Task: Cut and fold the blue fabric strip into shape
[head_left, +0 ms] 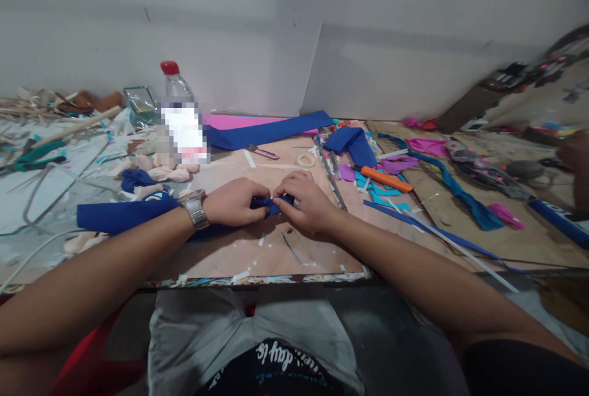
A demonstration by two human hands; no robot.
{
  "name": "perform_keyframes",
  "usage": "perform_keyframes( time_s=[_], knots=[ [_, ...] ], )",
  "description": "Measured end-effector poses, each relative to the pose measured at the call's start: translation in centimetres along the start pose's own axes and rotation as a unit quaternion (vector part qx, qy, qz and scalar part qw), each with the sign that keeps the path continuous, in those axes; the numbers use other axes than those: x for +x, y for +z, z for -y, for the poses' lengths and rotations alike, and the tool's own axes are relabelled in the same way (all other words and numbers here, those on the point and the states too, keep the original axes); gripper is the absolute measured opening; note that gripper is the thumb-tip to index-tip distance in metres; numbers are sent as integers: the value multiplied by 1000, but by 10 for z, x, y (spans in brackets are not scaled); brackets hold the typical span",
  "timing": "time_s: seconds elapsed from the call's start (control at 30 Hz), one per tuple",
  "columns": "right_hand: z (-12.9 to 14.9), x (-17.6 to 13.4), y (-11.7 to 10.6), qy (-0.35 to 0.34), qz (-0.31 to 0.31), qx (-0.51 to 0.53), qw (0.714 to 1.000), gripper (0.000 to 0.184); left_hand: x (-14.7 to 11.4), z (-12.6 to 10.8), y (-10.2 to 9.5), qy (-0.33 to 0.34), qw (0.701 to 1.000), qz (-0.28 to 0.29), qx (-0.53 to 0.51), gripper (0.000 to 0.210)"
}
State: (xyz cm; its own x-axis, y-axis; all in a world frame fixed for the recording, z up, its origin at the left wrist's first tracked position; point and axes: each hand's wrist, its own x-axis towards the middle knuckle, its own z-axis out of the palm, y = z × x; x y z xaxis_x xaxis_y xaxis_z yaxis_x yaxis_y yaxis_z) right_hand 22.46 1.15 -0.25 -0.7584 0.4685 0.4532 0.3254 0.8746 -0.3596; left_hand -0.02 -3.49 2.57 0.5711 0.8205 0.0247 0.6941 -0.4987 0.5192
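My left hand [235, 201] and my right hand [307, 202] meet at the middle of the worktable, both pinching a small folded piece of dark blue fabric [271, 204]. The fabric runs left under my left wrist as a wider blue strip [119, 214]. A metal watch [195, 209] sits on my left wrist. Most of the pinched piece is hidden by my fingers.
A plastic bottle [180, 115] with a red cap stands behind my left hand. Small scissors [262, 151], a tape roll [306, 159], an orange cutter [385, 179], blue and pink sheets [271, 128] and scraps lie beyond. Another person's hand [575, 156] shows at far right. The table edge [257, 278] is near me.
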Motion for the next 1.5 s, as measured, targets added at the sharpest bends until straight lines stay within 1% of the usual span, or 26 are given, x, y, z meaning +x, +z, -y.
perform_keyframes(
  time_s=[0.1,0.17,0.27,0.43,0.67,0.87,0.93,1.0,1.1,1.23,1.43,1.5],
  knots=[
    [0,0,0,7,-6,-6,1000,10,1,2,-1,9,999,-9,-47,30],
    [-1,0,-1,13,-13,-4,1000,10,1,4,-2,5,998,-17,-64,32],
    [0,0,-2,17,-18,8,1000,9,2,6,-2,-6,998,-16,-59,29],
    [1,1,-2,11,-2,21,1000,11,1,4,-2,1,998,-2,-57,30],
    [-2,0,0,23,0,14,1000,9,2,3,-4,-47,998,6,-34,24],
    [1,-1,-1,18,14,11,1000,10,1,3,-3,-33,999,17,-32,31],
    [1,-1,-1,15,14,6,1000,10,1,3,-3,-29,999,16,-33,28],
    [1,-1,-1,18,13,4,1000,9,1,4,-2,-28,999,10,-25,25],
    [0,-1,-1,29,14,6,999,9,1,4,-1,-21,1000,-15,-11,23],
    [1,0,-1,42,23,9,999,13,0,0,0,-7,999,-51,-10,22],
    [3,0,-2,48,35,-7,998,14,0,-1,-1,-16,998,-50,30,20],
    [2,0,-2,51,38,-10,998,13,0,0,0,-13,999,-46,20,20]
  ],
)
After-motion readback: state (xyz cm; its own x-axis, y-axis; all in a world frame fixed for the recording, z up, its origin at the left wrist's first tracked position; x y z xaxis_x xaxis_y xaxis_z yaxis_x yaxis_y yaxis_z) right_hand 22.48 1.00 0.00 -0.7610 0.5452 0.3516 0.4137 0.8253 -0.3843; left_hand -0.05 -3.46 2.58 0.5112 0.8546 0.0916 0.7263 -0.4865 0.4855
